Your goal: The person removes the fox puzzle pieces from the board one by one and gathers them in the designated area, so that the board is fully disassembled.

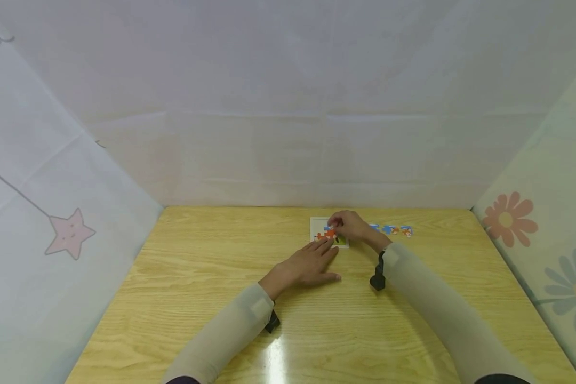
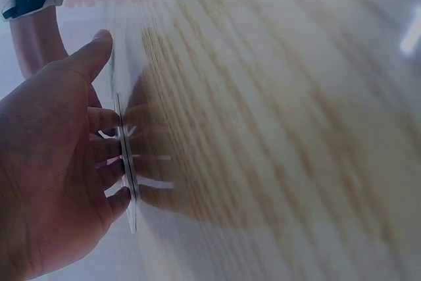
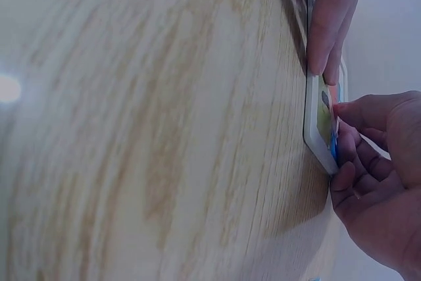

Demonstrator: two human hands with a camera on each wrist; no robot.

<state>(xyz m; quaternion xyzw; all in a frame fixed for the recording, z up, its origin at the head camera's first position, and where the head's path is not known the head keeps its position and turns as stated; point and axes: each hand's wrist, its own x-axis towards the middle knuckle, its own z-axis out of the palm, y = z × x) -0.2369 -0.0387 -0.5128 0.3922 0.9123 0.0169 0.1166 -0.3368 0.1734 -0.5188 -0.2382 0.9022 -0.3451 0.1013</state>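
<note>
A small jigsaw puzzle with a pale frame (image 1: 319, 221) lies flat near the far side of the table, partly filled with red, blue and green pieces. My left hand (image 1: 312, 265) rests its fairly straight fingers on the frame's near edge and the pieces there, thumb spread apart. Over the puzzle's right part, my right hand (image 1: 349, 225) pinches a puzzle piece (image 3: 334, 137) between thumb and fingers, at the board's surface. Those fingers hide most of that piece. From the side, the left wrist view shows the left fingertips on the board's thin edge (image 2: 129, 162).
Several loose puzzle pieces (image 1: 406, 230), blue with orange and white, lie in a row right of the board, some behind my right wrist. The wooden table (image 1: 211, 250) meets a white cloth wall (image 1: 249, 160) just behind the puzzle. Cloth walls also stand left and right.
</note>
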